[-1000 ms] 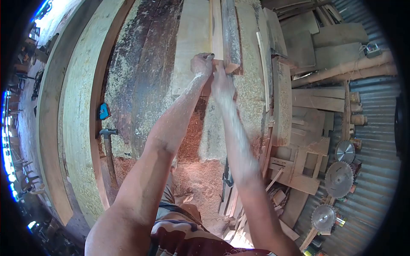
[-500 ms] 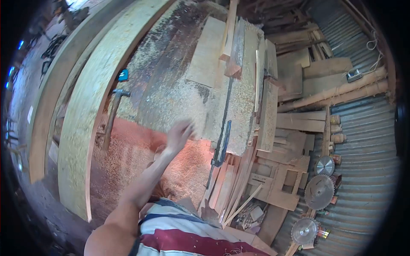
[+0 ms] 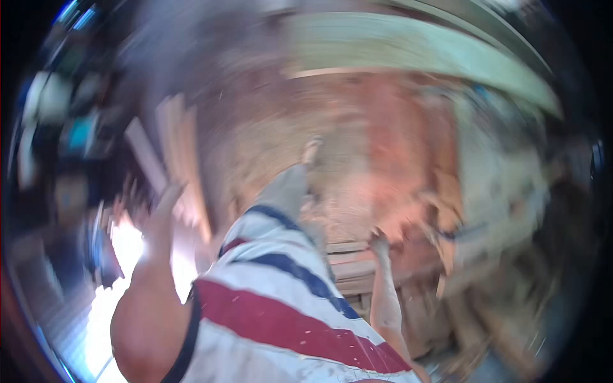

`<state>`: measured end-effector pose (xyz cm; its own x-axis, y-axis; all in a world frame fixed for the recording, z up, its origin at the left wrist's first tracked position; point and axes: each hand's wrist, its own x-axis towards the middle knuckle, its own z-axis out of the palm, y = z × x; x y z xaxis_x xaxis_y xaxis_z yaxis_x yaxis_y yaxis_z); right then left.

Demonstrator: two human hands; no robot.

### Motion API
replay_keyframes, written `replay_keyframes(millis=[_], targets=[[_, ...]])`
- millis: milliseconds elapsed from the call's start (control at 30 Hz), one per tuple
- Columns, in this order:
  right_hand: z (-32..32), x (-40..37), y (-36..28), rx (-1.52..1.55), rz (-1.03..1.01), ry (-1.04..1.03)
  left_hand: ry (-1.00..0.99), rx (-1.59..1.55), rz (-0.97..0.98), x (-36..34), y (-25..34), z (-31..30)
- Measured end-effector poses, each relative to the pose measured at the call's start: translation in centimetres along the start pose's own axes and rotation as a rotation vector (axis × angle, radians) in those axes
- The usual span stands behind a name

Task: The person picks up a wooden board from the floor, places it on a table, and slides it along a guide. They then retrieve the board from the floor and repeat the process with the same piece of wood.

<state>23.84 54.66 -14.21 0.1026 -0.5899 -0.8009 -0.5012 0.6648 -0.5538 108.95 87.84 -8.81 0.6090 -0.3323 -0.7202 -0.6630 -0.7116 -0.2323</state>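
Note:
The whole view is smeared by motion. My left hand is stretched out to the left, at the near side of several narrow wooden boards, overlapping them in this view; whether it holds one I cannot tell. Low on the right, my right hand hangs beside the stacked timber strips under the workbench, its fingers blurred. Between the hands, my foot shows on the sawdust-covered floor.
A long pale plank crosses the top right. The workbench and blurred scrap wood fill the right side. Bright light falls at the lower left, with dark clutter and a teal item beyond.
My view has swung left, away from the bench, which now lies at the right. My left hand has moved from over the bench to the boards on the left.

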Motion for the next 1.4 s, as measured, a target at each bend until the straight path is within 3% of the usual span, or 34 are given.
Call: replay_keyframes(millis=[67, 167, 233, 367, 433, 467, 500, 533, 567, 600, 633, 733, 800, 867, 900, 933, 967, 1000, 1033, 1100, 1167, 1267, 1333, 1400], targets=[[3.0, -0.7, -4.9, -0.359, 0.079, -0.039, -0.032, -0.11, -0.052, -1.8, -3.7, 6.4], [6.9, -2.1, -6.4, -0.437, 0.169, -0.178, -0.032, -0.247, 0.025, -1.2, -4.6, 16.0], [9.2, -2.6, -6.4, -0.518, 0.179, -0.224, -0.08, -0.436, -0.166, -4.7, -2.9, 16.2], [13.3, -4.9, -9.0, -0.549, 0.253, -0.199, -0.193, -0.619, -0.349, -3.7, -4.9, 22.0], [16.1, -7.2, -11.0, -0.549, 0.27, -0.226, -0.142, -0.591, -0.394, 0.6, -6.9, 26.1], [17.2, -8.3, -11.1, -0.58, 0.451, -0.172, -0.15, -0.624, -0.438, 3.3, -8.0, 27.2], [16.6, -9.2, -9.6, -0.571, 0.409, -0.272, -0.153, -0.657, -0.477, 6.2, -8.9, 27.5], [18.0, -11.9, -8.1, -0.643, 0.483, -0.262, -0.153, -0.706, -0.501, 15.6, -10.9, 29.9], [19.4, -14.9, -7.0, -0.715, 0.558, -0.256, -0.162, -0.741, -0.54, 19.1, -11.3, 30.4], [20.2, -16.7, -6.4, -0.605, 0.89, -0.298, -0.187, -0.742, -0.535, 23.1, -11.7, 29.6], [21.1, -17.9, -5.7, -0.706, 0.94, -0.265, -0.058, -0.771, -0.532, 27.6, -11.5, 29.2], [27.1, -20.9, -4.8, -0.951, 0.936, -0.272, 0.223, -0.796, -0.482, 39.4, -11.5, 31.4], [28.7, -21.2, -3.9, -1.106, 0.826, -0.358, 0.173, -0.779, -0.444, 44.6, -12.4, 30.9], [27.6, -22.0, -3.1, -1.325, 0.607, -0.563, 0.164, -0.671, -0.466, 48.6, -12.5, 33.0], [25.1, -22.0, -0.9, -1.544, 0.289, -0.751, 0.16, -0.618, -0.474, 49.7, -12.4, 33.4], [30.4, -20.3, -3.5, -1.157, 0.839, -0.387, 0.162, -0.657, -0.486, 50.1, -13.0, 33.1], [35.1, -18.9, -5.8, -0.782, 1.156, 0.184, 0.142, -0.616, -0.45, 50.3, -13.1, 33.8], [37.0, -16.9, -6.6, -0.854, 1.172, 0.055, 0.128, -0.572, -0.414, 50.4, -13.4, 34.1], [39.0, -14.9, -7.4, -0.924, 1.176, -0.075, 0.115, -0.53, -0.37, 50.4, -13.4, 34.1], [41.7, -12.2, -7.8, -0.996, 0.893, -0.146, 0.05, -0.634, -0.413, 51.6, -13.4, 34.3], [47.7, -8.7, -10.0, -0.752, 0.837, 0.116, 0.045, -0.715, -0.377, 51.3, -14.5, 34.1], [50.6, -5.5, -11.3, -0.783, 0.64, 0.055, 0.123, -0.868, -0.185, 46.6, -17.0, 31.8], [53.3, -3.1, -12.1, -0.666, 0.521, -0.005, 0.231, -1.055, -0.034, 41.7, -19.4, 27.7], [58.3, -1.4, -14.4, -0.595, 0.381, -0.088, 0.206, -1.263, -0.019, 35.4, -21.8, 18.9]])
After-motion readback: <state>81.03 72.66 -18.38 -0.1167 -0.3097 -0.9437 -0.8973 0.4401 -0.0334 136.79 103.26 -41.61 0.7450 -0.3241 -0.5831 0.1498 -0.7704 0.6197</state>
